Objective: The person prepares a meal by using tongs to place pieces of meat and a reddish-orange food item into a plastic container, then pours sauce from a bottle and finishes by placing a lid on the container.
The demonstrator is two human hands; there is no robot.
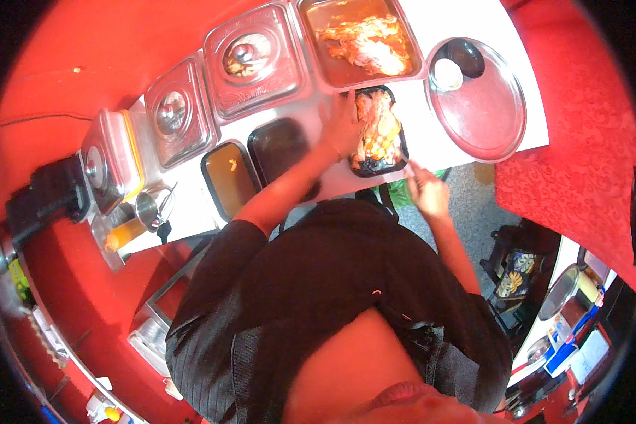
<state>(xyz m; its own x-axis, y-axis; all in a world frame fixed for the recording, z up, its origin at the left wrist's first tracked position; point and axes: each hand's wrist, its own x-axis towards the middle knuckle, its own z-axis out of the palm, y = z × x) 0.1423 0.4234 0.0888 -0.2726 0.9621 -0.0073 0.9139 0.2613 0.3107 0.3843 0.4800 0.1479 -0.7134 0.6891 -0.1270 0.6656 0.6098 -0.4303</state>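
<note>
A black tray (377, 130) filled with pieces of light, sauce-coloured food lies in front of me on the white table. My left hand (344, 124) is at the tray's left side, its fingertips by the food; blur hides whether it grips anything. At the tray's lower right corner is my right hand (426, 188), fingers bent near the rim; what it holds, if anything, is unclear. Beyond the tray stands a large metal pan (326, 74) with similar food in reddish sauce. Two more black trays lie to the left, one holding brown liquid (228, 183), the other dark inside (278, 143).
Lidded metal pans (254, 61) line the table's far left side. An oval metal platter (482, 124) with a white round item and a dark bowl is at the right. A metal cup (147, 204) and an orange-filled bottle (124, 235) stand near the left corner.
</note>
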